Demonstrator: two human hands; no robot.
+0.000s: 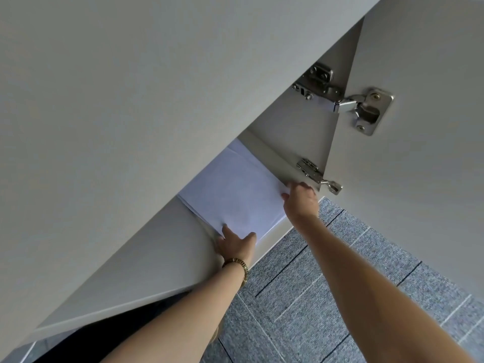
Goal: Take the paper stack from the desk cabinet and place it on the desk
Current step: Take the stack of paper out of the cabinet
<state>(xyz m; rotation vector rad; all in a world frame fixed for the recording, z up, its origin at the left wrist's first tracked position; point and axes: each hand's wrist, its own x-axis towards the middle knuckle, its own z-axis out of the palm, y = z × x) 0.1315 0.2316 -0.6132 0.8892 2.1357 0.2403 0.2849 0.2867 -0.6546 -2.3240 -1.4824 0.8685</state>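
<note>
A white paper stack (235, 192) lies on the floor of the open desk cabinet (296, 132), partly hidden under the grey desk top (117, 113). My left hand (234, 244), with a gold bracelet on the wrist, grips the stack's near corner, thumb on top and fingers beneath. At the stack's right corner, my right hand (301, 199) holds the edge close to the lower hinge. The stack's front edge sticks slightly past the cabinet's lip.
The cabinet door (419, 127) stands open to the right, with two metal hinges (364, 106) on it. Grey carpet tiles (327, 297) cover the floor below. A lower grey panel (136, 263) runs beside my left arm.
</note>
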